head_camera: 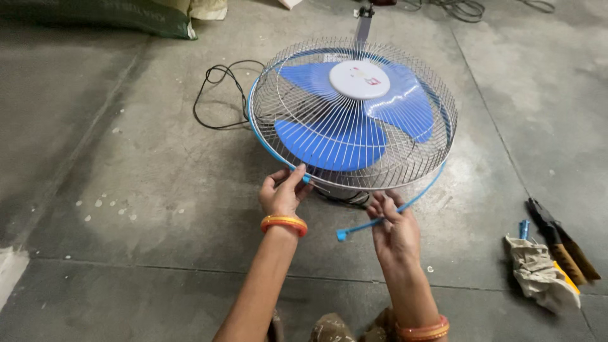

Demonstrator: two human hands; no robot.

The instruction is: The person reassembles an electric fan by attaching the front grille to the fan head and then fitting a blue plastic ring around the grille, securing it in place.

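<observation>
We pinch the blue rim band (256, 130) against the fan guard (354, 114) on the floor with our left hand (283, 195); our right hand (394, 229) grips its loose end, best pressed in gradually with steady tension.

Fan base (345, 197) hidden under wire guard (354, 114); sack (107, 16) cut off at top edge, cable (456, 7) too

Loose blue rim band (405, 206), fan grille (354, 114)

- One head-worn view, looking steeply down and forward at the concrete floor (126, 190).
- Close range: fan (353, 114) toward 12 o'clock, forearms entering from 6 o'clock.
</observation>
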